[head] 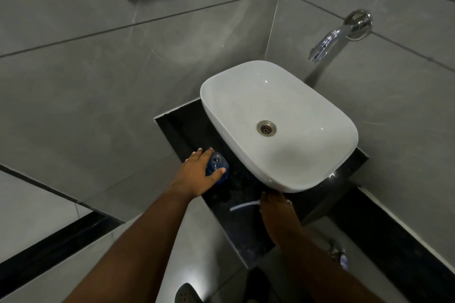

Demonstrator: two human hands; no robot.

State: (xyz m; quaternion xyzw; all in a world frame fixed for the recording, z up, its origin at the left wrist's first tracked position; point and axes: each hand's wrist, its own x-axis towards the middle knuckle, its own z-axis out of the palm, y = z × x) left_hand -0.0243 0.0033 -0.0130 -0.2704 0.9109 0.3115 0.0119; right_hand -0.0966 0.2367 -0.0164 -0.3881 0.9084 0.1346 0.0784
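Head view looks down on a blue bottle [218, 167] standing at the left edge of the black worktop [187, 128], at about 8 o'clock from the white basin [307, 110] and just beside its outer wall. The left hand [197, 176] grips the bottle from above, with the fingers curled over its far side and the thumb across its near side. The bottle's base is hidden under the hand.

At the basin's 6 o'clock, the right hand [274, 206] lies at the worktop's front, its fingertips up against the basin's lower rim. I cannot tell whether it holds anything or only rests there. A thin white streak [243, 205] shows on the worktop at 9 o'clock from that hand; what it is cannot be made out.

The drain [266, 127] sits in the basin's bottom, and a chrome tap [325, 44] juts from the grey tiled wall [98, 69] at the basin's 1 o'clock.

The likeliest trouble is the bottle going over the worktop's left edge onto the floor [209, 241], since it stands so close to that edge and the top-down grip covers only its upper part. A glossy or wet surface could let it slip. Lifted carelessly toward 3 o'clock, it could also knock the basin wall.
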